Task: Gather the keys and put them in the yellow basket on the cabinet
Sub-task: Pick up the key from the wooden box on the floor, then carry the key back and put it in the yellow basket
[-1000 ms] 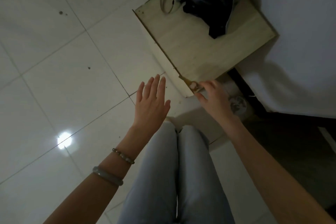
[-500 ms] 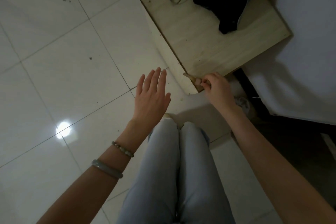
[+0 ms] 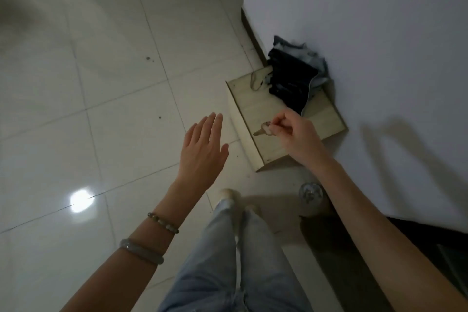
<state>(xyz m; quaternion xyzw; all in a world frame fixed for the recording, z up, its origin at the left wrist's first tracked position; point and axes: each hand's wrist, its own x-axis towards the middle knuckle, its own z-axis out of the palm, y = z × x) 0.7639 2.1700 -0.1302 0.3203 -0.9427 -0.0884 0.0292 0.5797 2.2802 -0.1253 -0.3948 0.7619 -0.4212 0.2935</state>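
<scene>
My right hand (image 3: 293,134) pinches a small bunch of keys (image 3: 263,129) by the ring, and the keys hang from my fingertips above the low wooden box (image 3: 255,111) by the wall. My left hand (image 3: 202,152) is held flat over the floor tiles, left of the box, with its fingers extended and nothing in it. No yellow basket and no cabinet appear in the view.
A dark bundle of clothes (image 3: 293,78) lies on the far end of the wooden box, against the white wall (image 3: 379,33). A round glass object (image 3: 311,192) sits on the floor beside my feet. Glossy white floor tiles (image 3: 88,109) spread to the left.
The view has risen and pulled back from the box. My right hand has lifted the keys off the box's near corner and now holds them above its top. My left hand stays open.
</scene>
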